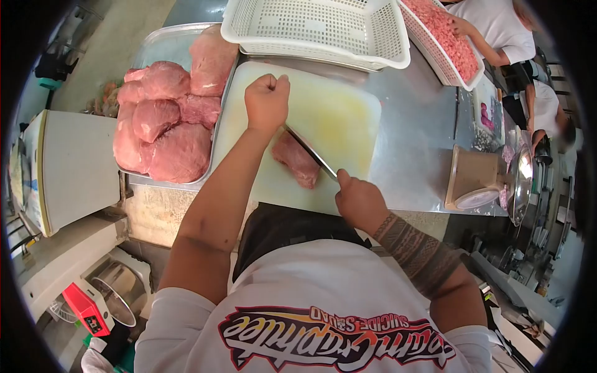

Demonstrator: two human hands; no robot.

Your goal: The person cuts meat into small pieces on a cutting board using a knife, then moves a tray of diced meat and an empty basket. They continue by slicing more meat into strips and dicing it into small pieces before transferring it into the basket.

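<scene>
On the white cutting board lies a small slab of raw pink meat. My right hand is wrapped around the handle of a knife. Its blade slants up and left along the upper right side of the meat, and the tip ends near my left wrist. Just beyond the meat, my left hand is closed in a fist over the board. Whether anything is inside that fist is hidden.
Left of the board, a metal tray holds several large chunks of raw meat. A white perforated basket stands behind. Farther right are a basket of diced meat with another person's hand in it, and a scale.
</scene>
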